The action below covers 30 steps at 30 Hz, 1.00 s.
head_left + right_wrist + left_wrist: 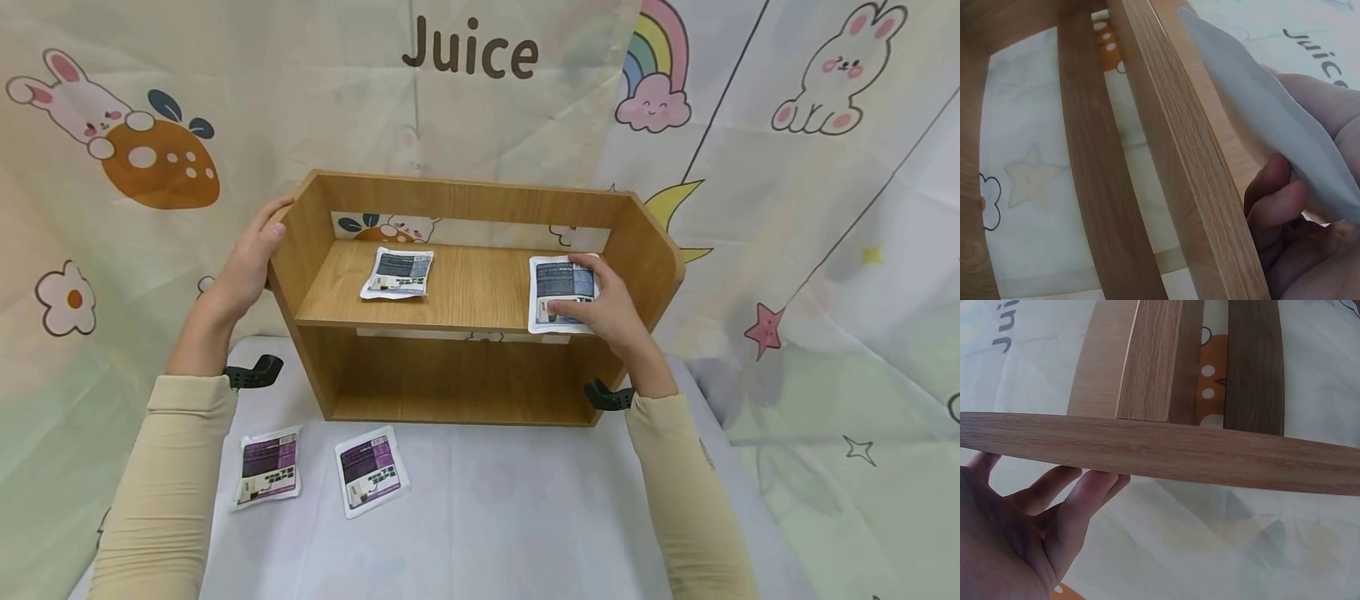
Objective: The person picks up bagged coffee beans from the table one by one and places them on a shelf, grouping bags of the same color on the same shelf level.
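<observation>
A two-tier wooden shelf [480, 327] stands in the middle of the head view. My left hand [247, 262] rests against the outer face of its left side panel; in the left wrist view the fingertips [1094, 482] touch the wood. With thumb and fingers, my right hand [611, 312] pinches a flat white packet with a blue label [546, 287] at the right end of the upper tier. The right wrist view shows this packet's plain back [1272, 119] tilted above the shelf board. Another blue-labelled packet [397, 273] lies toward the left of that tier.
Two white packets with purple labels, a left one [268, 468] and a right one [372, 471], lie on the white tabletop [480, 517] before the shelf. A printed cloth [480, 125] hangs close behind. The lower tier [457, 379] has a raised opening above it.
</observation>
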{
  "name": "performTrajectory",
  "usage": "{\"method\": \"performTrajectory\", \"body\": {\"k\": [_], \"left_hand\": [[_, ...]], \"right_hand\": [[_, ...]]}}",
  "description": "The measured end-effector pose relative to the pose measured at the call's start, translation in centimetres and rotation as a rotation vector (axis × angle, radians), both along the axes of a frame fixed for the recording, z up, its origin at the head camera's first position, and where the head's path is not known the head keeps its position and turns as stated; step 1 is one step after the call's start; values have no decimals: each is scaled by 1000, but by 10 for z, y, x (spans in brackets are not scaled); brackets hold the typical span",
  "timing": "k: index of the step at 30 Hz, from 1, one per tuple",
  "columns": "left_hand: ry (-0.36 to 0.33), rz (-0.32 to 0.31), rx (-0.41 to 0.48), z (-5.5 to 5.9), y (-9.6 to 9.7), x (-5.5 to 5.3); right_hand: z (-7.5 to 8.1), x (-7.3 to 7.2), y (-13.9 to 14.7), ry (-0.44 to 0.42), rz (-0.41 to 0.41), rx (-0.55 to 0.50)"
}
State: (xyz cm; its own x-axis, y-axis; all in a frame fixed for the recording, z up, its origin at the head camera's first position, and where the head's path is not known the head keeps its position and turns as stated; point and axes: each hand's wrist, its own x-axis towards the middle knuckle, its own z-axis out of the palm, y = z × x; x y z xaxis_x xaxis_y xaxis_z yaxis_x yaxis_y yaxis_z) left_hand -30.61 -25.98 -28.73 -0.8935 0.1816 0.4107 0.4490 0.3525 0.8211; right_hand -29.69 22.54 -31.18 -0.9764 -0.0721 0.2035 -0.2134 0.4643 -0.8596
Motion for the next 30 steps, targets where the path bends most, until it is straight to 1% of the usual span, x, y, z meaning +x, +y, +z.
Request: {"method": "performTrajectory", "body": {"k": [7,11,21,30], "left_hand": [[5,-2,5,3,1,-2],[-5,4,3,3,1,-1],[3,3,1,-1,1,-1],[7,2,-8,-1,1,0]], "right_hand": [[4,-16,-1,-14,11,-27],[6,-23,-2,-24,4,-18],[7,-37,-7,-82,-6,9],[10,-48,-6,-123,-11,26]]}}
